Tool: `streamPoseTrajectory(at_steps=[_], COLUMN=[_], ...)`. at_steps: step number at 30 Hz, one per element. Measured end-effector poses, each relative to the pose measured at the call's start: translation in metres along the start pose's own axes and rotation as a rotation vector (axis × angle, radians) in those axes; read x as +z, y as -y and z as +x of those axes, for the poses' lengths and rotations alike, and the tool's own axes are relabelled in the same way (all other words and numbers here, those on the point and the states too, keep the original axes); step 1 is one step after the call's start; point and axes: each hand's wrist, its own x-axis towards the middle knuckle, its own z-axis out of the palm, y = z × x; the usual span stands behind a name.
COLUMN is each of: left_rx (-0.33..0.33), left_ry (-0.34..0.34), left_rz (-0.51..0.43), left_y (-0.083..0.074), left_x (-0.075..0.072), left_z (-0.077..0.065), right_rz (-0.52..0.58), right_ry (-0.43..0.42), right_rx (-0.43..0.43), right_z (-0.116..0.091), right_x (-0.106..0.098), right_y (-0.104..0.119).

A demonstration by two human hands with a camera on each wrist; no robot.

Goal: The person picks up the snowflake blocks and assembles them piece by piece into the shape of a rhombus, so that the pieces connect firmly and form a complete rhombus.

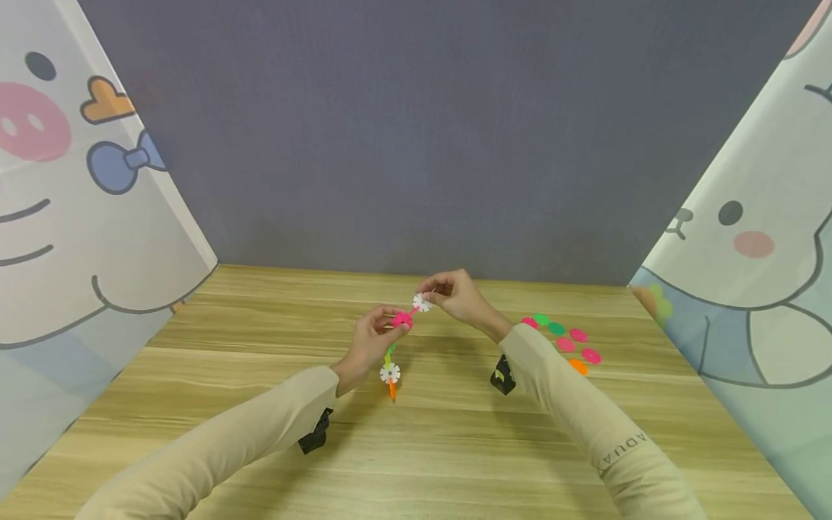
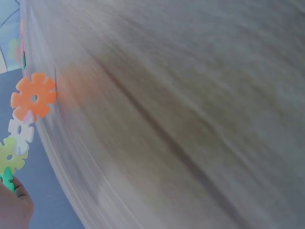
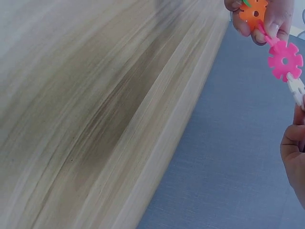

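Note:
A chain of notched plastic snowflake discs hangs between the hands above the wooden table. My left hand [image 1: 372, 341] pinches the chain at a pink disc [image 1: 402, 321]; the right wrist view shows an orange disc [image 3: 254, 13] at its fingers too. Up and to the right, my right hand [image 1: 460, 297] pinches a white disc [image 1: 422, 302] at the chain's upper end, joined to a pink disc [image 3: 285, 60]. Below the left hand dangle a green disc [image 2: 7, 179], a yellow-green disc [image 2: 11, 156], another white disc [image 1: 390, 373] and an orange disc [image 2: 34, 97] at the bottom.
Loose pink discs [image 1: 565, 345], green discs [image 1: 556, 328] and an orange disc [image 1: 578, 367] lie on the table [image 1: 429, 455] beyond the right forearm, which partly covers the orange one. A grey wall [image 1: 416, 144] rises behind; cartoon-printed panels [image 1: 773, 303] flank both sides.

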Motion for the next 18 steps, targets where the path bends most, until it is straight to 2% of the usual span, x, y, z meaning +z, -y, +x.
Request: streamPoseTrajectory(at_steps=[4,11,18], left_rx=[0.001,-0.001,0.008], left_ry=[-0.004,-0.008,0.031], left_rz=[0.009,0.031,0.022], left_y=[0.000,0.003,0.002], left_x=[0.001,0.001,0.000], left_z=[0.000,0.001,0.000], right_rz=[0.024,0.042,-0.014], right_ry=[-0.006,-0.010,0.012], right_rx=[0.023,0.016,-0.032], right_z=[0.000,0.009,0.008], right_x=[0.002,0.007,0.005], right_y=[-0.005,-0.035,-0.039])
